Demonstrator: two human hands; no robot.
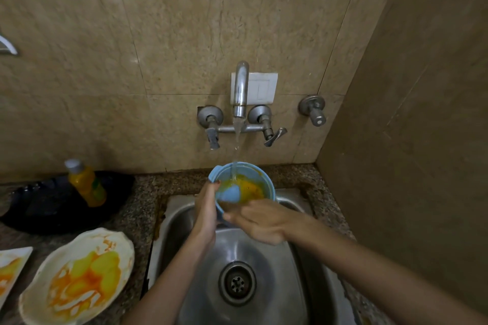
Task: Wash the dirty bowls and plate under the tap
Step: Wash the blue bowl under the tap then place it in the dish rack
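The blue bowl [245, 185], smeared yellow inside, hangs over the back edge of the sink [266, 258], under the tap [240, 90], whose water [237, 140] lands just inside the far rim. Its mouth tilts up toward the person. The left hand [207, 215] grips the left rim. The right hand [260, 221] lies against the near wall, fingers fairly straight. Open basin lies below, and a stained plate [79, 277] sits on the counter to the left.

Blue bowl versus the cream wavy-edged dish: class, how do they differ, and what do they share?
The blue bowl is deep and round; the cream dish is shallow, wavy-edged. The bowl is held under the tap's stream; the dish lies on the counter. Both carry yellow-orange residue.
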